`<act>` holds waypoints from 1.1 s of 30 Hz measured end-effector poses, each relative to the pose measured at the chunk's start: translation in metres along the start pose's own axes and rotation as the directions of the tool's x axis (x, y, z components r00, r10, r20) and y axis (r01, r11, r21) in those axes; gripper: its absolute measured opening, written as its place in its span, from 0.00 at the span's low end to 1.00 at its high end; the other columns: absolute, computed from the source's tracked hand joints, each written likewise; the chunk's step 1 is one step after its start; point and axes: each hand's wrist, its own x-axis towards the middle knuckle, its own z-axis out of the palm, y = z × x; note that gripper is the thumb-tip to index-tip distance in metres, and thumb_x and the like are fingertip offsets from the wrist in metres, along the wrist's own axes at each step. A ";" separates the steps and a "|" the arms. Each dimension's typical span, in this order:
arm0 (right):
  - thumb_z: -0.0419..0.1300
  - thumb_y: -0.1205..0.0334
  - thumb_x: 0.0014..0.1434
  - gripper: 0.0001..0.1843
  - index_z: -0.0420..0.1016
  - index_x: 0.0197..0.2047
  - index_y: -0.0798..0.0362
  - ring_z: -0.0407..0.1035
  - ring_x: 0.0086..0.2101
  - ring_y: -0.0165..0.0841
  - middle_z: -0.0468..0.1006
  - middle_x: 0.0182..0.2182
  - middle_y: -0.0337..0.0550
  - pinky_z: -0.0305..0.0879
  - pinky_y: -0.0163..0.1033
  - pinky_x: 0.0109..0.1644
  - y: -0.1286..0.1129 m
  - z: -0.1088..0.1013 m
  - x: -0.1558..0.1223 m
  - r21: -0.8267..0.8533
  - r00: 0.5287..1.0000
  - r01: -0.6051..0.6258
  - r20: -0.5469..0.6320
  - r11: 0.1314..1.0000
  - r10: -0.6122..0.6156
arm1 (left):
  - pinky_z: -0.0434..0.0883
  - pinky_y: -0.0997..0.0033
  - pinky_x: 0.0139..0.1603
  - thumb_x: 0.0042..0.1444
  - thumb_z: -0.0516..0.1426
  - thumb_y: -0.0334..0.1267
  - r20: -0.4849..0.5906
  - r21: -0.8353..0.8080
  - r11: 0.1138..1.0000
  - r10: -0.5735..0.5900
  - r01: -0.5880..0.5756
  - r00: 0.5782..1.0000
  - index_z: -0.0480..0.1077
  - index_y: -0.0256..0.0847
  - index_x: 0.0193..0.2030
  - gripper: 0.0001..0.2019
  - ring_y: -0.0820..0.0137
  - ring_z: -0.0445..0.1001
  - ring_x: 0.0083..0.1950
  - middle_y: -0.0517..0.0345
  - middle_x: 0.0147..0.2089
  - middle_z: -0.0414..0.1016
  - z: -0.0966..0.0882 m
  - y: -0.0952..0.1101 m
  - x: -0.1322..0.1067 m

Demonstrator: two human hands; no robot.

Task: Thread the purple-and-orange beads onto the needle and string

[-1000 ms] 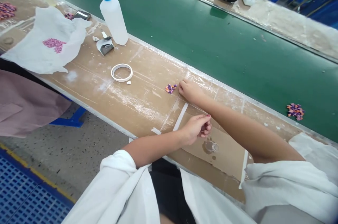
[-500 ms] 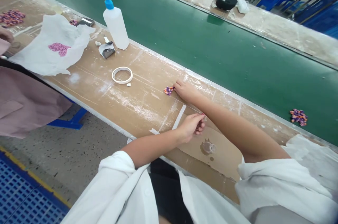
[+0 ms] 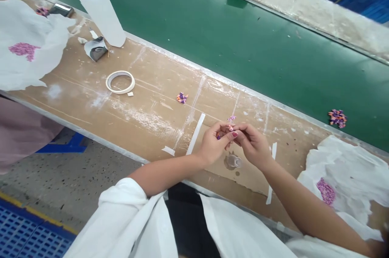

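Observation:
My left hand [image 3: 214, 142] and my right hand [image 3: 253, 144] meet over the cardboard sheet [image 3: 246, 181], fingers pinched together. Between their fingertips is a small pink-orange piece [image 3: 231, 127], too small to name exactly. A purple piece [image 3: 218, 136] shows inside the curl of my left fingers. Just beyond the fingertips lie tiny pink-purple bits [image 3: 231, 119]. Farther left on the bench sits a little pile of purple and orange pieces [image 3: 181, 97]. Below the hands, a small clear cup [image 3: 235, 162] stands on a wet patch of the cardboard.
A tape roll [image 3: 120, 82] and a white bottle with a blue nozzle [image 3: 101, 12] are to the left. White sheets bearing pink bits lie on both sides [image 3: 349, 173]. Behind the bench runs a green belt [image 3: 188, 18], with another pile of pieces [image 3: 337, 118] at right.
My right hand has come back from the small purple-orange pile to meet my left hand, and both now pinch a piece. The view has shifted to the right.

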 end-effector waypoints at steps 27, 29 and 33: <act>0.48 0.60 0.66 0.11 0.68 0.34 0.51 0.68 0.36 0.39 0.73 0.33 0.48 0.63 0.42 0.37 0.076 -0.030 0.028 -0.761 0.990 0.057 -0.041 0.646 -0.135 | 0.49 0.77 0.22 0.39 0.70 0.49 -0.060 -0.038 0.987 -0.158 0.156 0.986 0.71 0.39 0.44 0.27 0.85 0.53 0.22 0.69 0.26 0.63 -0.007 -0.003 0.011; 0.50 0.59 0.65 0.09 0.65 0.34 0.50 0.67 0.33 0.37 0.71 0.31 0.45 0.63 0.42 0.36 0.075 -0.035 0.025 -0.674 0.986 0.026 -0.106 0.739 -0.131 | 0.50 0.76 0.22 0.41 0.68 0.51 -0.009 0.023 0.988 -0.155 0.155 0.988 0.72 0.37 0.39 0.23 0.85 0.53 0.21 0.69 0.24 0.61 -0.009 -0.004 0.012; 0.51 0.58 0.65 0.07 0.64 0.35 0.49 0.66 0.31 0.36 0.70 0.30 0.43 0.63 0.41 0.35 0.070 -0.038 0.016 -0.636 0.975 0.012 -0.162 0.772 -0.149 | 0.53 0.75 0.24 0.42 0.67 0.53 0.046 0.128 0.976 -0.183 0.176 0.982 0.72 0.35 0.37 0.23 0.84 0.56 0.22 0.68 0.23 0.62 -0.011 -0.009 0.012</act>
